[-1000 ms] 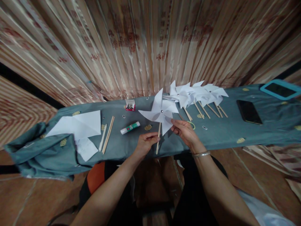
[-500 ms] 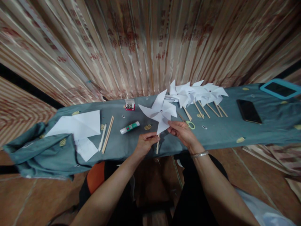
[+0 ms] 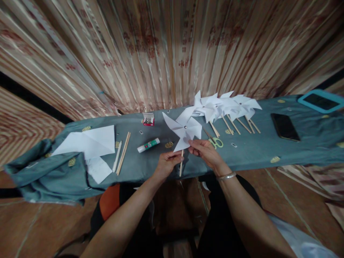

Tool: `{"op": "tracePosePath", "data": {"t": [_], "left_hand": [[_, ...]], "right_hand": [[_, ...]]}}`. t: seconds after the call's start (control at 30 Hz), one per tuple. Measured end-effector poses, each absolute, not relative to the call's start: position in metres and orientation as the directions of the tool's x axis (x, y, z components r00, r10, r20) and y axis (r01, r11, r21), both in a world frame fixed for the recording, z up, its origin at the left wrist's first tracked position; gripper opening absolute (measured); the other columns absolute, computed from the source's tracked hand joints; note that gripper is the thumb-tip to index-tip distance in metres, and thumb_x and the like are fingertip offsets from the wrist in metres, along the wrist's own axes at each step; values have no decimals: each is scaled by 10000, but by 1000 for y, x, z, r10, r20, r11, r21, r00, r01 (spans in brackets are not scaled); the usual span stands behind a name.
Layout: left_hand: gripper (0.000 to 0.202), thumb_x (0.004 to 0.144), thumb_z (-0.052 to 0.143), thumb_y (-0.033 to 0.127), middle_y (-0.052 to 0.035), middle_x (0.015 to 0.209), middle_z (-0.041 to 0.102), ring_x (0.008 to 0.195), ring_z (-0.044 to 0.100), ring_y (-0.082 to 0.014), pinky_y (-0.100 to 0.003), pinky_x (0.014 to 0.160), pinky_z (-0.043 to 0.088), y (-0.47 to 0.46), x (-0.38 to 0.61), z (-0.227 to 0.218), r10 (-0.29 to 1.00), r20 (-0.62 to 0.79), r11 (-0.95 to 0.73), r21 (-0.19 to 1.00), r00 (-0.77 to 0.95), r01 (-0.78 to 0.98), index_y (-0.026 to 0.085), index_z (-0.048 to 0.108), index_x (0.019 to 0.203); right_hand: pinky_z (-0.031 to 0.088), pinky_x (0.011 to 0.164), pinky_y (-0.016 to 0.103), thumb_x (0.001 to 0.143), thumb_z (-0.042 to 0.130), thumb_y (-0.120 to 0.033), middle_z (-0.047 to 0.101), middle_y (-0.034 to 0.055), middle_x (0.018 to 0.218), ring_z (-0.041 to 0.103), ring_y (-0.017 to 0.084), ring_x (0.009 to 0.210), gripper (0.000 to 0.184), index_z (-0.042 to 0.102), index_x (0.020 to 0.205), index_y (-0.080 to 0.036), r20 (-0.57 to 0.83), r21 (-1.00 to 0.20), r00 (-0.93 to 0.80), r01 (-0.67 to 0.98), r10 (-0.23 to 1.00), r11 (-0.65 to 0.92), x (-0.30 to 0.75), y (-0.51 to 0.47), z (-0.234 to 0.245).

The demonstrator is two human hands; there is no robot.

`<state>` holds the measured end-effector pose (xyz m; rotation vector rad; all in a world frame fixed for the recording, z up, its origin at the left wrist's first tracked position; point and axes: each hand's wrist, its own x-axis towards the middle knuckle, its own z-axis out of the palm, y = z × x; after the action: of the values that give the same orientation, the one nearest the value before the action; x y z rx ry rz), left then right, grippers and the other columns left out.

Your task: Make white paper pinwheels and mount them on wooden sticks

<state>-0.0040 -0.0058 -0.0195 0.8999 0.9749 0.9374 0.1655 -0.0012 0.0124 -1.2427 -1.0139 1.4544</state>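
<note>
A white paper pinwheel [image 3: 183,128] on a thin wooden stick [image 3: 181,165] stands upright over the near edge of the teal-covered table [image 3: 258,150]. My left hand [image 3: 167,163] is closed round the stick just below the paper head. My right hand [image 3: 204,151] pinches the lower blade of the pinwheel with its fingertips. A metal pin shows at the centre of the head.
Several finished pinwheels [image 3: 225,107] lie at the back right, with green-handled scissors [image 3: 216,142] close to my right hand. A glue stick [image 3: 148,145], a small pin box [image 3: 148,120], spare sticks [image 3: 123,153] and white paper sheets [image 3: 90,145] lie left. A dark phone [image 3: 285,127] and a blue-framed tablet [image 3: 319,101] lie right.
The pinwheel head has turned and its blades have shifted. My right hand has moved slightly left along the lower blade, uncovering the scissors. My left hand has stayed on the stick.
</note>
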Motion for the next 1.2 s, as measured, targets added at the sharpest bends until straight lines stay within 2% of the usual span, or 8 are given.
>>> {"op": "tracePosePath", "data": {"t": [0.27,0.47,0.57,0.67,0.8,0.9,0.97,1.2], "left_hand": [[363,496,867,295,-50,761,755,665,647,-156,-283,715,510,-7,-5,-16,922,-262,326,922,285,-207,159,788,824],[360,462,875,291,-44,776,758,680,649,-152,-289,750,511,-4,-6,-16,932,-282,331,918,227,-217,171,785,790],[355,468,872,285,-47,783,760,688,653,-155,-293,760,512,-3,-8,-16,936,-275,320,924,218,-209,171,785,792],[346,491,866,284,-47,786,760,696,657,-156,-297,773,513,-4,-10,-16,932,-269,319,927,243,-195,172,786,809],[366,502,868,296,-54,797,760,704,663,-164,-299,759,516,-5,-10,-21,921,-267,322,932,285,-167,168,784,835],[390,510,870,306,-66,789,756,714,669,-184,-313,740,522,-5,-11,-25,905,-266,320,940,332,-119,153,781,857],[394,512,870,309,-68,794,755,716,667,-185,-315,738,521,-6,-11,-26,895,-265,318,943,358,-98,152,780,862],[344,492,864,310,-47,737,745,641,627,-147,-280,686,499,-6,-10,-24,883,-259,311,948,391,-74,165,787,794]], "right_hand": [[234,458,237,638,747,-584,578,-24,510,371,50,457,456,615,506,-167,-210,-971,-45,-104,977,-214,163,-1,10],[263,444,217,601,753,-629,597,-7,517,419,56,465,468,722,642,-164,-219,-968,-6,-121,976,-218,178,0,15],[252,420,221,620,761,-599,586,-6,505,392,53,440,434,722,629,-167,-159,-975,114,-174,981,-137,192,2,18],[275,415,211,618,794,-524,610,-17,539,385,48,432,340,714,635,-194,-50,-966,326,-257,944,37,206,7,15],[444,557,231,622,805,-437,724,1,763,571,90,587,246,730,737,-233,34,-963,512,-214,858,166,214,14,5],[498,712,280,663,774,-444,745,8,871,656,142,779,253,742,828,-256,53,-972,511,-170,858,161,213,18,0],[505,747,303,669,766,-465,750,12,884,668,167,841,276,746,859,-266,38,-975,483,-174,875,138,211,19,0],[497,623,292,571,819,-506,744,15,767,631,168,689,340,759,778,-243,-49,-978,422,-203,905,41,206,18,5]]}}
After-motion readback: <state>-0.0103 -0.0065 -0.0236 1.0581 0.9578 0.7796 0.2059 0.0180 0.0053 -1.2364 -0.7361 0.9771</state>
